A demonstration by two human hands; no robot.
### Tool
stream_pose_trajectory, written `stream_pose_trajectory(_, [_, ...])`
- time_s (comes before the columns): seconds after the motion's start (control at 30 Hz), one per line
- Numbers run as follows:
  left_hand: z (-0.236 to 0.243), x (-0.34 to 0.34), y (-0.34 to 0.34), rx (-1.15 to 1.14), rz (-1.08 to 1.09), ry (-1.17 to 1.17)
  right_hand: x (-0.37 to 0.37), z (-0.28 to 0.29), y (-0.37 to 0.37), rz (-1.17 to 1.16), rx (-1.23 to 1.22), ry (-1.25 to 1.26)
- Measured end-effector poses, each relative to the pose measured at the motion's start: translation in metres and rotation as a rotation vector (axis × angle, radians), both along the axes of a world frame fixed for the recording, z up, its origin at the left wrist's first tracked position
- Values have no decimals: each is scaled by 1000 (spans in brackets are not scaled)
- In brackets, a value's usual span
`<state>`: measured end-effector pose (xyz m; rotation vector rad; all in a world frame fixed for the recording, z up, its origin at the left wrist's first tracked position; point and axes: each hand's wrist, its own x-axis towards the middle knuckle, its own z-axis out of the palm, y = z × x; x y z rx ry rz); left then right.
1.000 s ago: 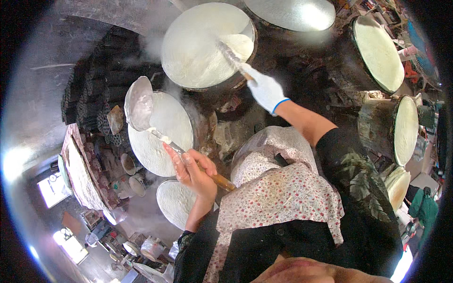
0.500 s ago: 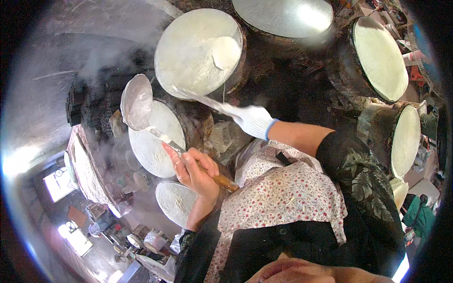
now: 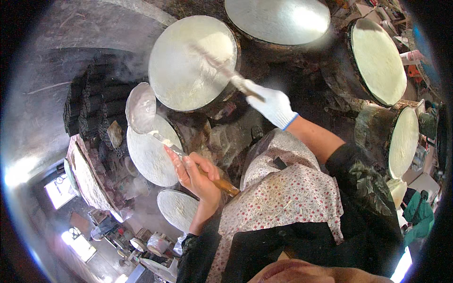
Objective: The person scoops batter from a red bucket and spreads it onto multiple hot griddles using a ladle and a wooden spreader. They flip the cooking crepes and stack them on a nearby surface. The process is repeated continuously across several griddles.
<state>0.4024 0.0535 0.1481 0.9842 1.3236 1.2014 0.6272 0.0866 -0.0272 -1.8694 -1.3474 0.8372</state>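
My left hand (image 3: 198,177), bare and powdery, closes round the handle of a metal ladle (image 3: 140,106), whose coated bowl hangs over a round white-covered griddle (image 3: 153,162) at left. My right hand (image 3: 269,104), in a white knit glove with blue cuff, grips the wooden handle of a long flat scraper (image 3: 212,60), blurred by motion. The scraper's far part lies over the large round griddle (image 3: 172,70) at the upper middle, which has a thin white layer on it. Whether the scraper touches that layer I cannot tell.
More round griddles stand at top (image 3: 269,16), upper right (image 3: 377,59), right (image 3: 403,141) and lower left (image 3: 177,212). Dark perforated cylinders (image 3: 85,108) are stacked at left, beside a white, ragged-edged round slab (image 3: 92,179). A person in green (image 3: 417,214) is at far right. Steam drifts about.
The scraper swung down to the griddle's near edge half a second ago and is now back up over its surface. The thicker white patch there looks smeared out. The ladle stays in my left hand.
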Motion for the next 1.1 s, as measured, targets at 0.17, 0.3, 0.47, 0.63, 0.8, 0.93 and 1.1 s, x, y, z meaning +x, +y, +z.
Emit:
stream_pose_trajectory(0.17, [-2,-8,12,-22,-56,24,-13,-25,14,-216,-21,385])
stream_pose_trajectory(0.3, [-5,-15,18,-109,-63,46,-11,-20,54,-60,-55,443])
stream_pose_trajectory(0.47, [-16,-23,61,-110,-85,49,12,1,91,-166,41,328])
stream_pose_trajectory(0.63, [-49,-29,145,-149,-173,-210,0,-9,83,286,-176,99])
stream_pose_trajectory(0.8, [-72,-37,167,-278,-155,-440,6,-25,39,-21,182,7])
stream_pose_trajectory(0.93, [-75,-46,141,-418,-129,-526,18,-28,30,116,-83,-1])
stream_pose_trajectory(1.1, [-86,-38,118,-636,54,-583,-18,-16,35,52,-184,106])
